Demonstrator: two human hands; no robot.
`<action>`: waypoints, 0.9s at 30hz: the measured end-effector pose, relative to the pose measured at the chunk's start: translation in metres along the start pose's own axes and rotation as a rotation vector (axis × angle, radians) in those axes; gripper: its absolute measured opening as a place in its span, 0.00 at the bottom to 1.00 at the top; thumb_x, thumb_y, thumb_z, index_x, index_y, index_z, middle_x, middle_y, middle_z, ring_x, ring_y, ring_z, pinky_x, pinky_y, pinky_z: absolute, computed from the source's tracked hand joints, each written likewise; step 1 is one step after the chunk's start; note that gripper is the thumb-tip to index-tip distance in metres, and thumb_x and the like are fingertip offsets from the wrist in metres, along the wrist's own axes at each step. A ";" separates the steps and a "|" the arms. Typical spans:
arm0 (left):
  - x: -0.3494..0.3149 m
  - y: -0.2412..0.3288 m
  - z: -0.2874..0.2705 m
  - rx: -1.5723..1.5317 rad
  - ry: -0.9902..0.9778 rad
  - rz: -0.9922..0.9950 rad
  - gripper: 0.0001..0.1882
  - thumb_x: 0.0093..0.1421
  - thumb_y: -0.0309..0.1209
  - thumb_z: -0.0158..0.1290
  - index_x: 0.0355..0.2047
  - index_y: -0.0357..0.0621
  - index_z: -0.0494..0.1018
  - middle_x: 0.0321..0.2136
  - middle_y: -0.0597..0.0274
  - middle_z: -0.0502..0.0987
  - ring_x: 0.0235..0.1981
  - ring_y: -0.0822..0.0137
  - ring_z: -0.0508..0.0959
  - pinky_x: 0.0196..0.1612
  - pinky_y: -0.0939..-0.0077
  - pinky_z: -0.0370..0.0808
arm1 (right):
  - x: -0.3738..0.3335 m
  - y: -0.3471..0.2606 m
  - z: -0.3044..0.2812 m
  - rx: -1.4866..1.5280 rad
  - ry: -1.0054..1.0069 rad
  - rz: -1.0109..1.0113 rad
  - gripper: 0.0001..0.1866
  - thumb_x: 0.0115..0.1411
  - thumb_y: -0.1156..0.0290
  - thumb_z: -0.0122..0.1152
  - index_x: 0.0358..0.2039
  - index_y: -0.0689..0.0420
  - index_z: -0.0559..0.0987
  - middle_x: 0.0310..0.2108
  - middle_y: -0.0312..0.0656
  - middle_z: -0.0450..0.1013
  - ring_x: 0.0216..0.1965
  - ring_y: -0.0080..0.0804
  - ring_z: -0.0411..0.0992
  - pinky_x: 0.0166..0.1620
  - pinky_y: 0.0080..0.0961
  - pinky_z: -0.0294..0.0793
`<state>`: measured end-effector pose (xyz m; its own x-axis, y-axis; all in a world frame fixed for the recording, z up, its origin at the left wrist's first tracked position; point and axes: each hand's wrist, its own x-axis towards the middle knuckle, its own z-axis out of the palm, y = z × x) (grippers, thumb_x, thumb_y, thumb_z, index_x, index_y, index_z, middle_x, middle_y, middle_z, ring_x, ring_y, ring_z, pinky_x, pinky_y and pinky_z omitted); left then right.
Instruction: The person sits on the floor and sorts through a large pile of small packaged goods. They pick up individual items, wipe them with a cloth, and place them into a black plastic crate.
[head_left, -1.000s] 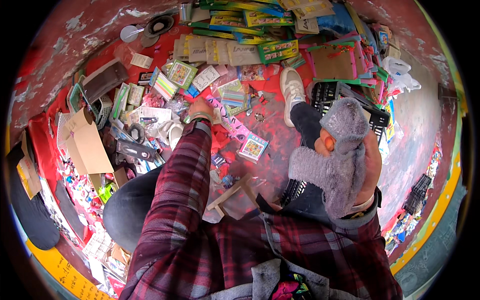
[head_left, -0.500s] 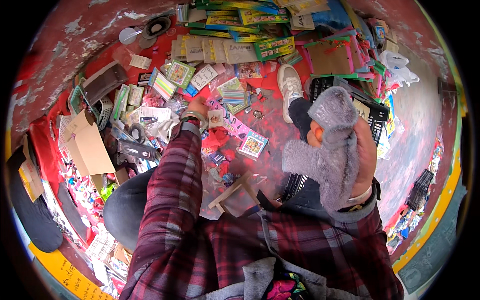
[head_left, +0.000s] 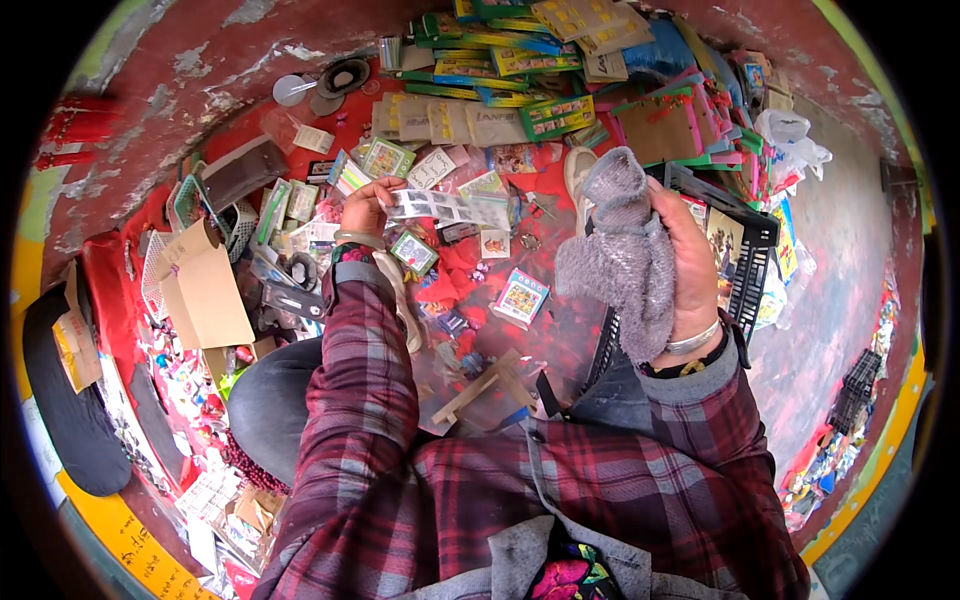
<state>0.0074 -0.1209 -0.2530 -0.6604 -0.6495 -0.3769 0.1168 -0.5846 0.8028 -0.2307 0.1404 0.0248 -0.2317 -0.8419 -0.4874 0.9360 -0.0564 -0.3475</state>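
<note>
Fabric (head_left: 615,265) clasped in right hand (head_left: 692,262), pale strip (head_left: 432,205) pinched in left hand (head_left: 366,210), extending rightward, hands apart

Fuzzy cloth (head_left: 625,265), glossy strip (head_left: 435,206), matt cardboard box (head_left: 207,295)

The strip (head_left: 440,208) is left of the cloth (head_left: 640,265).

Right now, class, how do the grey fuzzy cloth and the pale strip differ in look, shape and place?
The grey fuzzy cloth is plain, while the pale strip carries a row of darker panels. The grey fuzzy cloth is thick and bunched up; the pale strip is thin, long and stretched out. The right hand has the grey fuzzy cloth, the left hand the pale strip. Both are held in a hand.
</note>
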 end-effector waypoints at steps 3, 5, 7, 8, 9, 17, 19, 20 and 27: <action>-0.008 0.000 0.013 -0.138 -0.009 0.046 0.09 0.40 0.12 0.45 0.12 0.37 0.71 0.42 0.49 0.73 0.40 0.62 0.75 0.47 0.74 0.71 | 0.000 -0.001 -0.001 -0.003 -0.020 0.019 0.15 0.63 0.62 0.46 0.42 0.59 0.73 0.33 0.42 0.75 0.31 0.33 0.75 0.35 0.30 0.78; -0.009 -0.001 0.015 -0.186 -0.059 0.081 0.08 0.42 0.14 0.46 0.12 0.37 0.71 0.43 0.49 0.73 0.41 0.62 0.75 0.47 0.74 0.72 | -0.002 0.001 0.002 -0.011 0.009 -0.002 0.15 0.63 0.62 0.46 0.42 0.59 0.73 0.33 0.42 0.75 0.30 0.32 0.75 0.34 0.30 0.78; -0.008 -0.003 0.016 -0.217 -0.089 0.125 0.09 0.45 0.15 0.47 0.12 0.37 0.70 0.44 0.48 0.72 0.44 0.61 0.75 0.47 0.72 0.72 | -0.002 0.003 0.008 -0.019 0.076 -0.040 0.15 0.63 0.62 0.46 0.41 0.59 0.73 0.32 0.42 0.75 0.30 0.32 0.75 0.34 0.30 0.78; -0.008 -0.004 0.016 -0.275 -0.093 0.125 0.09 0.45 0.15 0.47 0.12 0.37 0.70 0.45 0.47 0.72 0.44 0.60 0.75 0.47 0.71 0.72 | -0.002 0.004 0.008 -0.034 0.090 -0.048 0.15 0.63 0.61 0.46 0.41 0.59 0.73 0.32 0.42 0.75 0.29 0.32 0.75 0.33 0.30 0.78; -0.008 -0.005 0.016 -0.333 -0.096 0.125 0.09 0.46 0.15 0.47 0.12 0.37 0.70 0.45 0.46 0.71 0.44 0.60 0.75 0.47 0.71 0.72 | -0.002 0.004 0.008 -0.048 0.103 -0.057 0.15 0.63 0.61 0.46 0.41 0.59 0.73 0.31 0.42 0.75 0.29 0.32 0.75 0.33 0.30 0.78; -0.006 -0.020 0.015 -0.884 -0.277 0.330 0.14 0.58 0.25 0.48 0.16 0.36 0.67 0.47 0.42 0.70 0.55 0.53 0.66 0.62 0.59 0.61 | 0.000 0.003 0.005 -0.025 0.027 -0.001 0.16 0.62 0.60 0.48 0.42 0.58 0.74 0.34 0.43 0.75 0.32 0.35 0.75 0.36 0.30 0.77; -0.007 -0.020 0.012 -1.007 -0.269 0.313 0.14 0.59 0.24 0.47 0.16 0.37 0.67 0.47 0.43 0.70 0.54 0.53 0.67 0.62 0.59 0.61 | -0.001 0.003 0.005 -0.037 0.022 0.008 0.16 0.62 0.59 0.47 0.42 0.58 0.74 0.34 0.43 0.75 0.33 0.35 0.75 0.36 0.30 0.77; -0.007 -0.020 0.009 -1.013 -0.257 0.304 0.14 0.59 0.24 0.47 0.16 0.37 0.67 0.47 0.44 0.71 0.54 0.53 0.67 0.62 0.59 0.61 | -0.001 0.003 0.005 -0.041 0.025 0.004 0.16 0.62 0.60 0.47 0.42 0.58 0.74 0.34 0.43 0.75 0.33 0.35 0.75 0.36 0.30 0.77; 0.002 -0.045 -0.013 -0.848 0.238 0.023 0.06 0.57 0.23 0.46 0.24 0.37 0.69 0.35 0.49 0.74 0.43 0.53 0.73 0.54 0.49 0.67 | 0.001 0.008 0.007 -0.056 0.086 -0.045 0.15 0.62 0.61 0.47 0.40 0.58 0.74 0.31 0.42 0.75 0.28 0.32 0.76 0.32 0.30 0.78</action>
<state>0.0105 -0.1026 -0.2961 -0.4898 -0.6944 -0.5272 0.7019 -0.6728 0.2341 -0.2216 0.1353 0.0273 -0.2974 -0.7897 -0.5366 0.9084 -0.0610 -0.4137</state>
